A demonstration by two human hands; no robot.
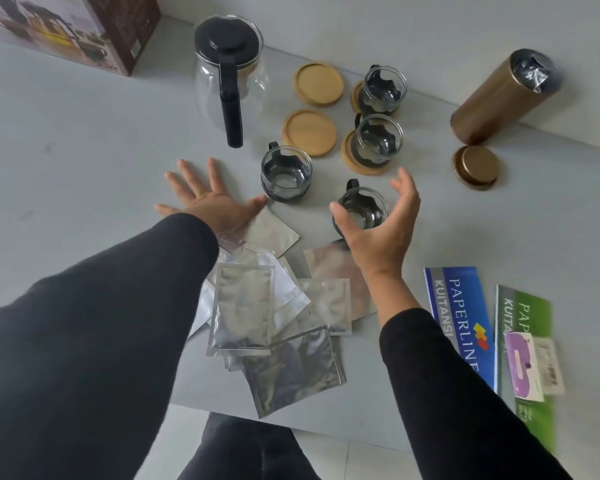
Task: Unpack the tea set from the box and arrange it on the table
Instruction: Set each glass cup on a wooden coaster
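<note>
Right hand hovers with fingers spread round the near cup, gripping nothing; left hand lies flat on the bench. Glass looks light, slippery and fragile: best held around its dark sleeve or handle.

Two arms in long black sleeves reach forward from the bottom of the view. The left hand is spread flat, palm down, fingers fanned wide and thumb out to the right. The right hand is raised, palm turned inward, fingers loosely curled and empty.
</note>
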